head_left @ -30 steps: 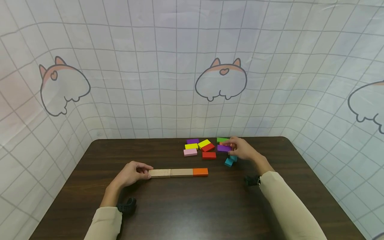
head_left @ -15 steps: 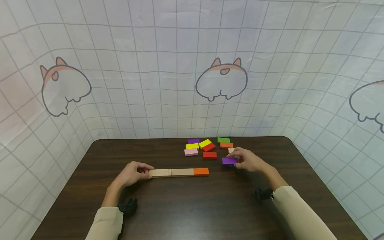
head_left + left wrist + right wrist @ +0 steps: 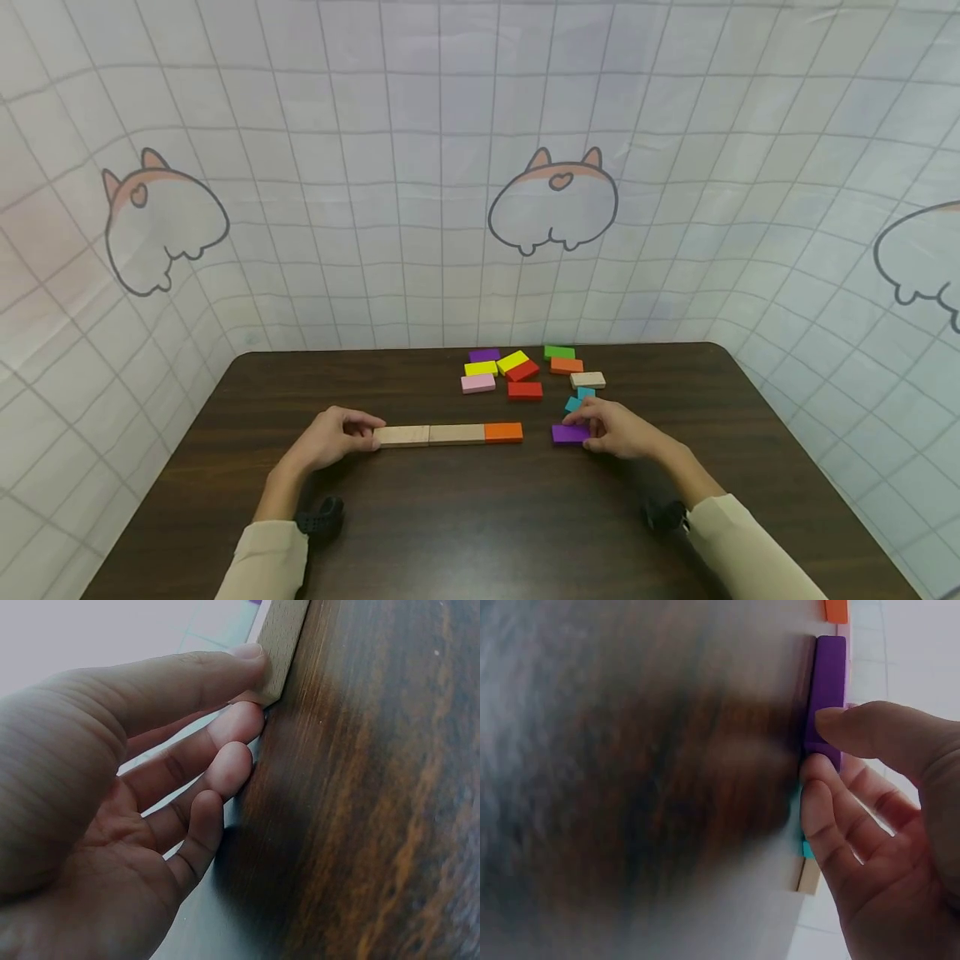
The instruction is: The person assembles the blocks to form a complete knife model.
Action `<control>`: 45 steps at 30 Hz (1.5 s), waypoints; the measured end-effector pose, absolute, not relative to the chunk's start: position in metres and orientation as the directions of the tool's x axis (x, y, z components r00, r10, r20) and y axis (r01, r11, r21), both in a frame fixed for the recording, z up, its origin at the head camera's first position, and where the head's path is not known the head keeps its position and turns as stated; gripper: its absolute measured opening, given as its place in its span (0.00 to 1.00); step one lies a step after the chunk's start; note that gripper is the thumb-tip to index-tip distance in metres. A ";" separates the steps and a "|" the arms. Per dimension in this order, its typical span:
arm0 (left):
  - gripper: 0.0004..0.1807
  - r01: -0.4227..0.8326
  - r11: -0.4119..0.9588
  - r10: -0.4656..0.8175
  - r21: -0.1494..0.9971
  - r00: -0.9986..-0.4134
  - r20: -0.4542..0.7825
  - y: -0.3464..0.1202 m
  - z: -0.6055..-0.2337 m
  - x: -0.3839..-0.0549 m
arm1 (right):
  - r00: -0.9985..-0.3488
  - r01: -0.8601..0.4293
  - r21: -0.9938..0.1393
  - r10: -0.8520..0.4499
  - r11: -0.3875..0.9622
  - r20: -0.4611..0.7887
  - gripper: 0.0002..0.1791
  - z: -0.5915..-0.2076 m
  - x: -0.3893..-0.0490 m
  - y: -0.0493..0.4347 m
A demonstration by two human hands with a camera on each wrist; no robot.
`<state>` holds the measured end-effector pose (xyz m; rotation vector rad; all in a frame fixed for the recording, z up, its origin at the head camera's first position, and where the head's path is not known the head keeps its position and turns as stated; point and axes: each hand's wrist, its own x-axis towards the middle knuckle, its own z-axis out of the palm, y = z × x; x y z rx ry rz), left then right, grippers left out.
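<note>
From your right hand [image 3: 624, 431], bare tabletop [image 3: 480, 517] gives you room at three and eight o'clock. At nine, a short gap separates the purple block [image 3: 570, 434] from the orange end block [image 3: 503, 432]; blue blocks [image 3: 586, 393] and a loose wooden block [image 3: 587, 380] bar ten to eleven.

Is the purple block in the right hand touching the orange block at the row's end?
No, the head view shows bare table between the purple block and the orange block.

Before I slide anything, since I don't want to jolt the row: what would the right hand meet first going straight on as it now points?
Probably the orange end block, struck by the purple block in the right hand; they look roughly in line across a gap.
</note>
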<state>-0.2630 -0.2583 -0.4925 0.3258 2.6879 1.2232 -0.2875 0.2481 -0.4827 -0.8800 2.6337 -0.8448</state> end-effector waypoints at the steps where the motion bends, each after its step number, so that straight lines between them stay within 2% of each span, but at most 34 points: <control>1: 0.15 0.123 0.640 0.264 0.759 -0.962 -0.067 -0.258 -0.493 -0.263 | -0.792 -0.473 -0.590 -0.609 0.655 -0.041 0.20 -0.483 -0.287 0.247; 19: 0.15 0.121 0.643 0.258 0.756 -0.964 -0.066 -0.258 -0.494 -0.262 | -0.818 -0.486 -0.550 -0.574 0.679 0.015 0.15 -0.482 -0.285 0.247; 27: 0.15 0.107 0.645 0.249 0.757 -0.965 -0.076 -0.258 -0.492 -0.262 | -0.835 -0.458 -0.546 -0.550 0.701 -0.005 0.15 -0.482 -0.286 0.239; 40: 0.14 0.102 0.636 0.251 0.765 -0.965 -0.080 -0.259 -0.493 -0.262 | -0.811 -0.501 -0.530 -0.585 0.684 0.012 0.14 -0.481 -0.293 0.222; 45: 0.15 0.111 0.634 0.256 0.766 -0.964 -0.072 -0.259 -0.494 -0.263 | -0.806 -0.492 -0.558 -0.592 0.669 0.001 0.14 -0.481 -0.296 0.216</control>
